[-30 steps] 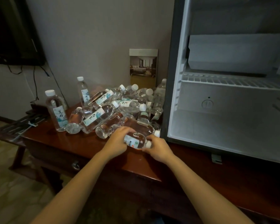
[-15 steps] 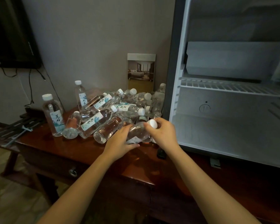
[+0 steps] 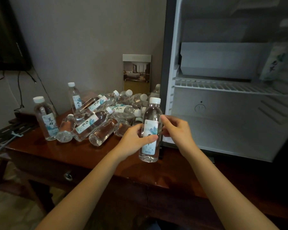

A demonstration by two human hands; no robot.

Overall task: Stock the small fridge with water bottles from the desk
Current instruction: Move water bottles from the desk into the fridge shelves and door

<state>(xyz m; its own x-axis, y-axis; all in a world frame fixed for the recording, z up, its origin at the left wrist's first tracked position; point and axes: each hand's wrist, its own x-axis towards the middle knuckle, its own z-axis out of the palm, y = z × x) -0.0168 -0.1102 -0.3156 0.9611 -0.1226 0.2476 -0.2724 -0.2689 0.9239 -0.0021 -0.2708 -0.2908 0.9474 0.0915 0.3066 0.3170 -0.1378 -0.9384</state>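
Note:
I hold a clear water bottle (image 3: pixel 151 123) with a white cap upright above the desk's front edge. My left hand (image 3: pixel 134 141) grips its labelled middle, thumb across the label. My right hand (image 3: pixel 176 130) pinches its right side, fingers curled. Behind it a heap of several bottles (image 3: pixel 96 117) lies on the dark wooden desk (image 3: pixel 60 150); two stand upright at the left. The small fridge (image 3: pixel 223 130) stands open just right of the bottle, its lower compartment bare and a wire shelf (image 3: pixel 226 87) above.
A framed picture (image 3: pixel 137 72) leans on the wall behind the heap. A dark screen (image 3: pixel 5 40) with hanging cables is at the far left. The desk drawer has a metal pull (image 3: pixel 68 176). A white box (image 3: pixel 223 60) sits on the fridge's upper shelf.
The bottle was lying on the desk under both hands; it has been lifted and turned upright, cap up, and now sits nearer the fridge opening.

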